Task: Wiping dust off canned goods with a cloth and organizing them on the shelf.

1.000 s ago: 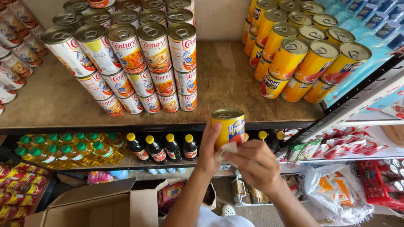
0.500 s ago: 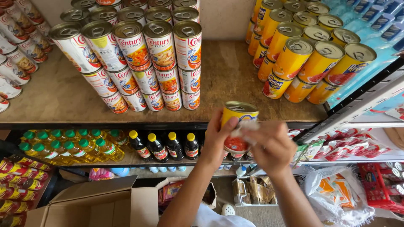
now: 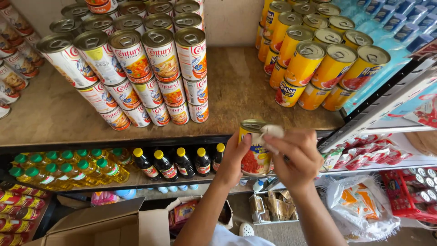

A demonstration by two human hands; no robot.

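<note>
My left hand [image 3: 233, 160] grips a yellow tin can with a red picture [image 3: 253, 152] from its left side, holding it upright just in front of the wooden shelf's front edge [image 3: 136, 136]. My right hand [image 3: 293, 157] presses a small white cloth [image 3: 271, 131] against the can's top rim and upper right side. The can's pull-tab lid faces up.
Stacked white-and-red tins [image 3: 154, 68] stand at the shelf's middle left, yellow tins [image 3: 318, 59] at the right. More tins [image 3: 11, 68] line the far left. Below are green-capped bottles [image 3: 59, 171], dark sauce bottles [image 3: 180, 161], red sachets [image 3: 364, 155], an open cardboard box [image 3: 95, 228] and a plastic bag [image 3: 364, 209].
Both hands have lifted the yellow can higher and nearer the shelf edge. The white cloth has moved from the can's side up onto its rim.
</note>
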